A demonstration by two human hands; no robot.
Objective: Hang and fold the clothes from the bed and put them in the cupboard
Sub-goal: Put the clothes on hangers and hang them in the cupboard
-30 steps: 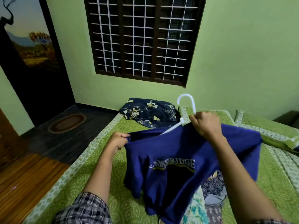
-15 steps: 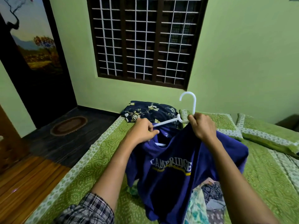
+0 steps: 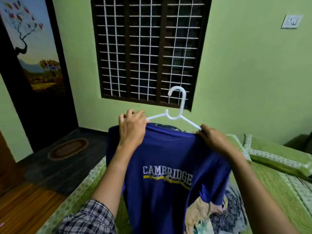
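Observation:
A blue T-shirt (image 3: 165, 191) with "CAMBRIDGE" printed on it hangs in front of me above the bed (image 3: 273, 196). A white plastic hanger (image 3: 175, 114) sits in its neck, hook upward. My left hand (image 3: 132, 127) grips the shirt's left shoulder over the hanger's left arm. My right hand (image 3: 212, 139) pinches the right shoulder at the hanger's right arm. A heap of mixed clothes (image 3: 216, 215) lies on the bed below the shirt, partly hidden by it.
The bed has a green patterned sheet and a green pillow (image 3: 276, 156) at the right. A barred window (image 3: 148, 51) is straight ahead. On the left stands a dark door (image 3: 33, 73) with a painted scene, an oval mat (image 3: 67, 148) before it on the floor.
The shirt and hanger have risen and now hang straight. My left hand moved from the shirt's edge up to its left shoulder; my right hand slid down from the hook's base to the right arm.

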